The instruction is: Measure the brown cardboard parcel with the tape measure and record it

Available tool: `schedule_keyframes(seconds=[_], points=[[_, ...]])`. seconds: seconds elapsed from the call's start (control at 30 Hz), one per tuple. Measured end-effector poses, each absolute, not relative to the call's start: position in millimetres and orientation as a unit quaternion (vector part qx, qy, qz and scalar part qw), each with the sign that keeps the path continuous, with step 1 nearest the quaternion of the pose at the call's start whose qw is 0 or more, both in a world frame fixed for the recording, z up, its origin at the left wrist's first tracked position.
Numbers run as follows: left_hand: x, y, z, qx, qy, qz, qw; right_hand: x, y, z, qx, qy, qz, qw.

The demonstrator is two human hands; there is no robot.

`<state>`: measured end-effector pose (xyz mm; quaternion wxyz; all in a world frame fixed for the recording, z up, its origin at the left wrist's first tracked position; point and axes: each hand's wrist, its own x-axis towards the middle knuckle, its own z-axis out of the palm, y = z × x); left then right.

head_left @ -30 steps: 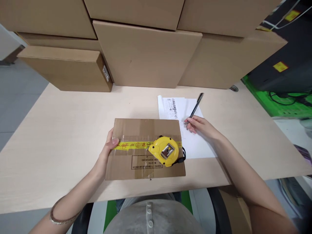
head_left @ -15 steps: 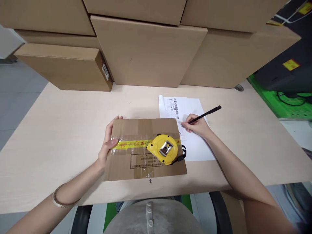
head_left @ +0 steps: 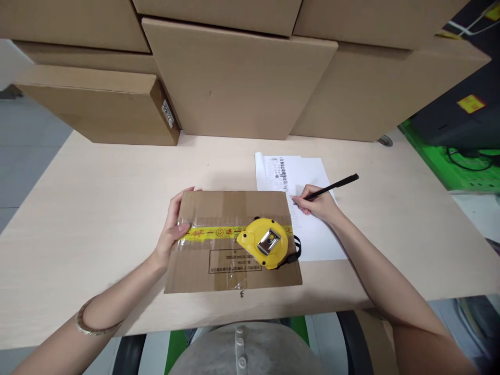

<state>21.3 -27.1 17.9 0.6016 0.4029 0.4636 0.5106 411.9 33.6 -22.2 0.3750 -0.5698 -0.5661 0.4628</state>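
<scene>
A flat cardboard box (head_left: 230,271) sealed with clear and yellow tape lies on the table in front of me. A yellow tape measure (head_left: 265,242) rests on its right half. My left hand (head_left: 172,229) grips the box's left edge, thumb on top over the yellow tape. My right hand (head_left: 318,204) is closed on a black pen (head_left: 336,186), its tip touching a white printed sheet (head_left: 308,208) just right of the box.
Large cardboard boxes (head_left: 238,78) are stacked along the back of the light wooden table (head_left: 97,198). A smaller box (head_left: 97,107) sits back left. Green and black equipment (head_left: 461,140) stands at the right. The table's near edge is close to my body.
My right hand turned the pen from upright to lying low and brought its tip down onto the sheet. My left hand shifted slightly on the box edge.
</scene>
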Motion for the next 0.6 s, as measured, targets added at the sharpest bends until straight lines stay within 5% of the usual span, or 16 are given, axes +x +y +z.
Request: schedule_keyframes(seconds=[0.6], points=[[17.6,-25.8,18.9,0.429,0.486,0.506,0.569,409.8,32.5,-17.7,-0.578,-0.573,0.449,0.368]])
